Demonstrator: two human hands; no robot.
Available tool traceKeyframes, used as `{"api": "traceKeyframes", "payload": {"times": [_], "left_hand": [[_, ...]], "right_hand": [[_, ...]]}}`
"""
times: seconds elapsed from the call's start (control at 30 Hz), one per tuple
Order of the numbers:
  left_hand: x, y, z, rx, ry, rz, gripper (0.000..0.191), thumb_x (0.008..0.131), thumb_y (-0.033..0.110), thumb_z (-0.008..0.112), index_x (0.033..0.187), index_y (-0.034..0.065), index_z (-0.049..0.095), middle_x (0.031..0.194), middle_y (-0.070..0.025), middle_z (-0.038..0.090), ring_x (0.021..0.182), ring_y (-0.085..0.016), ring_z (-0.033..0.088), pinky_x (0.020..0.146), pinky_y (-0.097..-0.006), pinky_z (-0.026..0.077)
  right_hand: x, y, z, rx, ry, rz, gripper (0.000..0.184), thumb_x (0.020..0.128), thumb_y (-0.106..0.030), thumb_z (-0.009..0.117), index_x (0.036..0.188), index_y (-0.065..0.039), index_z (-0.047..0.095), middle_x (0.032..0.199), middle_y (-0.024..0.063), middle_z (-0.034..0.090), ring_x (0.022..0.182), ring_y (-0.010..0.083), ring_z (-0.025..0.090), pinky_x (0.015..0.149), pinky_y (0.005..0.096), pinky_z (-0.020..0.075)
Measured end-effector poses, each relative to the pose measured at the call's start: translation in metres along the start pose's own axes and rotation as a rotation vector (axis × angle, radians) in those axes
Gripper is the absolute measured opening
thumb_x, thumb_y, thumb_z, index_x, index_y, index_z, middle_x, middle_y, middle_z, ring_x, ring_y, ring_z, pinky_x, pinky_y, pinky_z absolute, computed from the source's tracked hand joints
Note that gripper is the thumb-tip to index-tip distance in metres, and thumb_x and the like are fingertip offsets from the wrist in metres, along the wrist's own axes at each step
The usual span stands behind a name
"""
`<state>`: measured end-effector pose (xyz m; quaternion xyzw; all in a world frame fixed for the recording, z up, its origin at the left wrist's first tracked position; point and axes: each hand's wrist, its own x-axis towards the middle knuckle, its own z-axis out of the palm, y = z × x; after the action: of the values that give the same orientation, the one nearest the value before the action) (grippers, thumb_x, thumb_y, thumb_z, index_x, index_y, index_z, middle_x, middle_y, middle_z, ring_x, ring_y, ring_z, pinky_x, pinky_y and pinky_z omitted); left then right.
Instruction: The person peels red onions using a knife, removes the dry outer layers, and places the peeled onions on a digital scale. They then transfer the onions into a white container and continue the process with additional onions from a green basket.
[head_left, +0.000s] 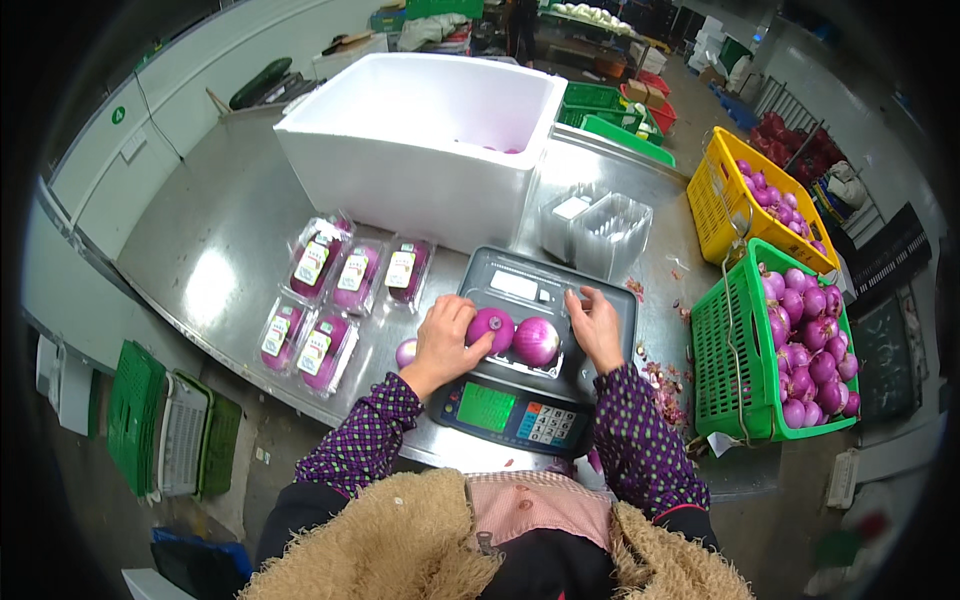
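Note:
A digital scale (511, 421) with a dark platform and a lit green display stands before me on the metal table. My left hand (448, 336) grips a purple onion (491, 330) at the left of the platform. Right beside it a second purple onion (536, 342) sits in a clear plastic tray (553, 367), partly hidden under the onions. My right hand (596, 326) hovers over the platform's right side, fingers apart, with nothing in it. Another onion (406, 352) lies left of the scale, partly behind my left hand.
Several labelled onion packs (352, 277) lie at the left. Behind them stands a white foam box (405, 180). Stacked clear plastic trays (611, 232) sit beyond the scale. Green (739, 375) and yellow (709, 202) crates of onions stand at the right, near loose onion skins (664, 397).

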<state>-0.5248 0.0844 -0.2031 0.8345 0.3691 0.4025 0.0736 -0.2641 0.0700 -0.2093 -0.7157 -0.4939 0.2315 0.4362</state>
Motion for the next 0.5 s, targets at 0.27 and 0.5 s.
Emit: {"api": "traceKeyframes", "payload": {"times": [0.27, 0.5], "left_hand": [[-0.016, -0.013, -0.012, -0.404, -0.003, -0.665, 0.036, 0.091, 0.035, 0.061, 0.097, -0.0003, 0.063, 0.085, -0.0117, 0.065, 0.072, -0.030, 0.063, 0.070, -0.0360, 0.051], [-0.021, -0.006, -0.018, -0.742, -0.279, -1.019, 0.036, 0.095, 0.031, 0.053, 0.106, -0.0029, 0.055, 0.070, -0.0081, 0.063, 0.047, -0.011, 0.056, 0.037, -0.0241, 0.043]], "right_hand": [[-0.045, -0.010, -0.044, 0.248, -0.054, -0.327, 0.028, 0.098, -0.025, 0.051, 0.108, -0.004, 0.066, 0.105, 0.0081, 0.066, 0.090, 0.0151, 0.060, 0.077, 0.0288, 0.0472], [-0.098, 0.012, -0.022, 0.208, -0.289, -0.111, 0.030, 0.095, -0.007, 0.054, 0.125, -0.006, 0.051, 0.078, 0.0023, 0.062, 0.061, 0.0084, 0.057, 0.055, 0.0224, 0.0463]]}}
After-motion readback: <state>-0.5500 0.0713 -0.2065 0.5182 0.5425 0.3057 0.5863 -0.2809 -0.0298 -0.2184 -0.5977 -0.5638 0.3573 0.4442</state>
